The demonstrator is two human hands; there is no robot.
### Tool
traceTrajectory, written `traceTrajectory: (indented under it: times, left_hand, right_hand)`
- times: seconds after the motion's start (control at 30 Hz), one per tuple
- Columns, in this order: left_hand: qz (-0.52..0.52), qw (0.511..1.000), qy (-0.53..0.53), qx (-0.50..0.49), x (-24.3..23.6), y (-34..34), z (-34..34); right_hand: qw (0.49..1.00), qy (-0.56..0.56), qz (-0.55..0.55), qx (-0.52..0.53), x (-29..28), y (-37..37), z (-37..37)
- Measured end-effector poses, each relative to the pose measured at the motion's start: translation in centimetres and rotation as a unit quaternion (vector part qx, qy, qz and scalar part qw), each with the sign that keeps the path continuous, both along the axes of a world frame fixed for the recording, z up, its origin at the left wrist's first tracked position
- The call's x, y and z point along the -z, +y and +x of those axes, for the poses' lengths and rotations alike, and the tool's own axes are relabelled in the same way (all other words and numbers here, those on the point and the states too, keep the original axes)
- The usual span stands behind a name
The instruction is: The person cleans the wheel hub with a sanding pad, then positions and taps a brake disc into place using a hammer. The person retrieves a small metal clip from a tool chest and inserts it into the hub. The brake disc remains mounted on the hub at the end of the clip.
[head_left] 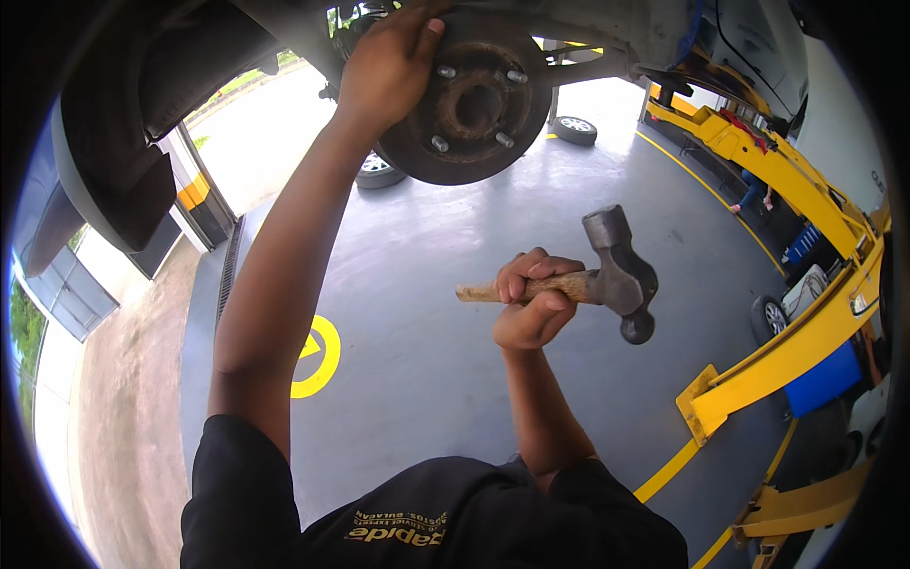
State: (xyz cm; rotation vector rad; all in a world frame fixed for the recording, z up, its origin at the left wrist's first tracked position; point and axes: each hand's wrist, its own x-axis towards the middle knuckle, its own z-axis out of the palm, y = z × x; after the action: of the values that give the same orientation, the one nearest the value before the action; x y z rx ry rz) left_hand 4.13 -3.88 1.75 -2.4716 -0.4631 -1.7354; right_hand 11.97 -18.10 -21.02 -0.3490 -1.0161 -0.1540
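Observation:
My left hand (pixel 389 66) reaches up onto the upper left of a dark, rusty wheel hub with a brake disc (pixel 445 152), fingers curled against it and thumb pointing up along its face. Silver studs stick out around the hub's centre. Lower down on the right, my right hand (pixel 531 303) grips the wooden handle of a ball-peen hammer (pixel 616 270), whose dark steel head is held apart from the disc, below and right of it.
A raised car's underside (pixel 209 47) spans the top. Yellow lift arms (pixel 787 360) stand at right, beside a blue container (pixel 820 379) and a wheel (pixel 770 318). Tyres (pixel 576 131) lie behind the hub. A person's legs (pixel 754 190) show at far right. Grey floor with yellow markings (pixel 318 384) lies below.

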Motion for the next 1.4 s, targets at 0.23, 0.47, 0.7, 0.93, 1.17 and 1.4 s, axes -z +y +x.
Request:
traceTrajectory:
  times: [0.23,0.47,0.7,0.93,1.17,1.4]
  left_hand:
    - [0.011,1.000,0.009,0.017,0.0,-0.7,-1.0]
    - [-0.020,1.000,0.008,0.014,-0.1,-1.0,-1.0]
    - [-0.007,0.999,0.007,0.034,-0.1,-0.2,-0.8]
    - [-0.024,0.999,0.010,0.027,-0.6,-0.1,-0.7]
    - [-0.067,0.983,-0.104,0.134,3.2,-2.4,-3.1]
    - [0.094,0.992,-0.057,0.057,2.3,2.2,-0.7]
  right_hand:
    - [0.942,0.064,-0.328,-0.035,4.4,2.6,-1.3]
    - [0.996,0.026,-0.083,0.020,2.4,3.8,-1.4]
    - [0.934,0.096,-0.342,-0.027,5.5,3.9,-1.1]
    - [0.918,0.103,-0.372,-0.087,5.8,2.9,-0.8]
    - [0.903,0.087,-0.417,-0.059,8.3,-1.2,0.9]
    - [0.902,0.071,-0.424,0.022,5.9,-5.8,3.3]
